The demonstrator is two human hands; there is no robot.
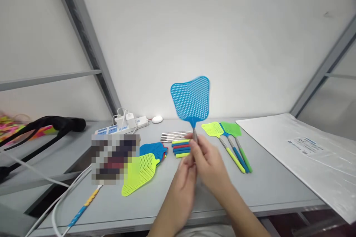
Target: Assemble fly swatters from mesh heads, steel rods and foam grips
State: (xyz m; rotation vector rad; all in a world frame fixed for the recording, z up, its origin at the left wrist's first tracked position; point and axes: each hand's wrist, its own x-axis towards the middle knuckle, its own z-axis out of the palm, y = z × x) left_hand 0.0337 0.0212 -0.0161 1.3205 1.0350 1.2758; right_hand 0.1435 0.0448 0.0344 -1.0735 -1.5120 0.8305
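Note:
A blue fly swatter [191,100] stands upright in front of me, its perforated head raised above the table. My right hand [210,161] is closed around its metal rod below the blue neck. Just under it, my left hand [185,177] is closed around the lower end, which the fingers hide. Behind my hands lie several coloured handle grips [180,148] and, farther back, several metal rods [175,136]. A pile of loose swatter heads lies to the left, a yellow-green swatter head [140,174] on top of a blue swatter head [152,150].
To the right lie a yellow fly swatter [229,152], a blue one and a green fly swatter [243,152]. A white packaged sheet [306,152] covers the right side. At the left are a power strip [111,129], cables, a black frame [55,123] and a blue-yellow stick [85,207].

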